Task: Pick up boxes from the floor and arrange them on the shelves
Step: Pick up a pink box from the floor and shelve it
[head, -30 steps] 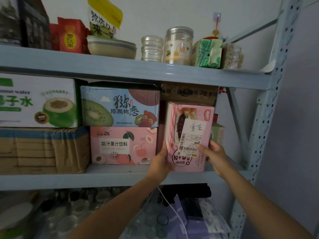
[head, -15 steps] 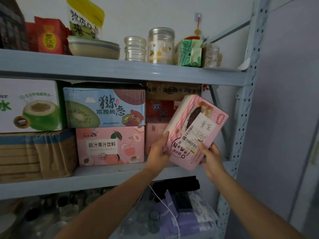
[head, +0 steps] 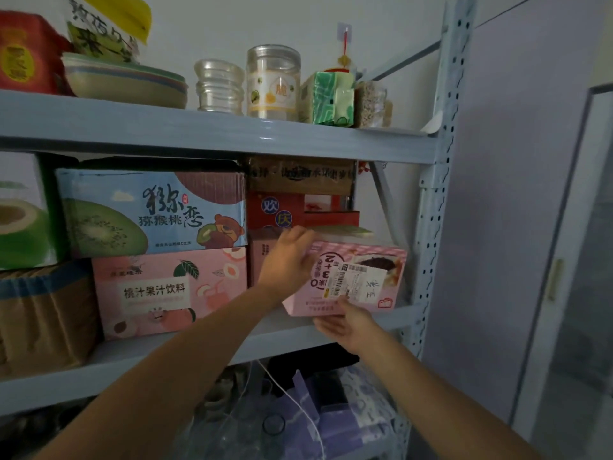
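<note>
A pink box (head: 361, 260) with a white shipping label lies on its long side at the right end of the middle shelf (head: 185, 360). My left hand (head: 288, 257) grips its upper left corner. My right hand (head: 346, 322) holds its lower front edge from below. Behind it stand a red box (head: 275, 210) and a brown carton (head: 298, 175). To the left, a blue kiwi box (head: 149, 210) sits on a pink peach-drink box (head: 166, 293).
The top shelf (head: 199, 131) carries jars, bowls, a green packet and a red bag. A coconut-water box (head: 20, 214) on a brown carton (head: 43, 313) fills the left. The perforated upright post (head: 434, 194) stands just right of the box. Bagged items lie on the shelf below.
The pink box went from upright to tilted to lying flat on its long side. Both hands turned with it. My view shifted right.
</note>
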